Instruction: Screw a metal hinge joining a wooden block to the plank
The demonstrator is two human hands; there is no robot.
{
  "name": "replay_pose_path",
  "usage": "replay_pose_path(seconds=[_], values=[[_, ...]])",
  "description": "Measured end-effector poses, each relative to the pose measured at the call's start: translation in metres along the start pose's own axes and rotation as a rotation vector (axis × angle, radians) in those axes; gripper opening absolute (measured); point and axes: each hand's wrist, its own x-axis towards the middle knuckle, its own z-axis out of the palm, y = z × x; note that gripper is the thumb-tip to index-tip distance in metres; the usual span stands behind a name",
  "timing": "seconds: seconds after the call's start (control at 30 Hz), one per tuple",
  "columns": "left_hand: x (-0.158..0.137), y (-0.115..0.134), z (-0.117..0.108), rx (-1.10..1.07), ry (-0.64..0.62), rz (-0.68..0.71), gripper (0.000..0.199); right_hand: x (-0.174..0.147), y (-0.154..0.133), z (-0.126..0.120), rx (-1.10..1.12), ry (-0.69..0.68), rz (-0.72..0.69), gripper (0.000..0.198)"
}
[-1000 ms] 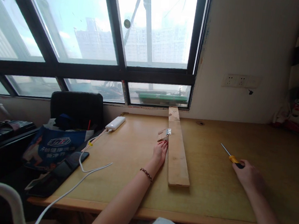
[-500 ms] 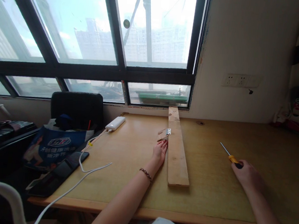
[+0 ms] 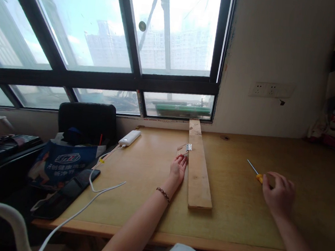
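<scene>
A long wooden plank (image 3: 198,168) lies on the wooden desk (image 3: 236,212), running from the window toward me. A small metal hinge (image 3: 188,147) joins it to a small wood block (image 3: 180,149) on its left side. My left hand (image 3: 177,169) rests flat on the desk beside the plank, fingertips on the block. My right hand (image 3: 278,194) curls over the handle of a yellow screwdriver (image 3: 256,172) on the desk, its metal shaft pointing toward the wall.
A white power bank (image 3: 129,137) with a white cable (image 3: 100,192) lies at the desk's left. A dark phone (image 3: 67,193), a blue bag (image 3: 62,162) and a black chair (image 3: 87,121) stand left of the desk. Wall sockets (image 3: 268,90) sit on the right wall.
My right hand has moved forward over the screwdriver's handle and curled around it. My left hand stays by the block.
</scene>
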Motion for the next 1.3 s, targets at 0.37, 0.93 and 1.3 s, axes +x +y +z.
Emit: replay_pose_path(seconds=[0.37,0.93,1.3], values=[[0.003,0.001,-0.001,-0.001,0.009,-0.012,0.013,0.02,-0.148,0.075,0.89,-0.674,0.695,0.021],[0.012,0.006,-0.001,-0.082,-0.052,-0.045,0.019,-0.005,-0.176,0.118,1.326,-0.804,0.82,0.032],[0.004,0.007,0.004,0.078,-0.13,0.022,0.035,-0.005,-0.176,0.114,1.312,-0.79,0.785,0.03]])
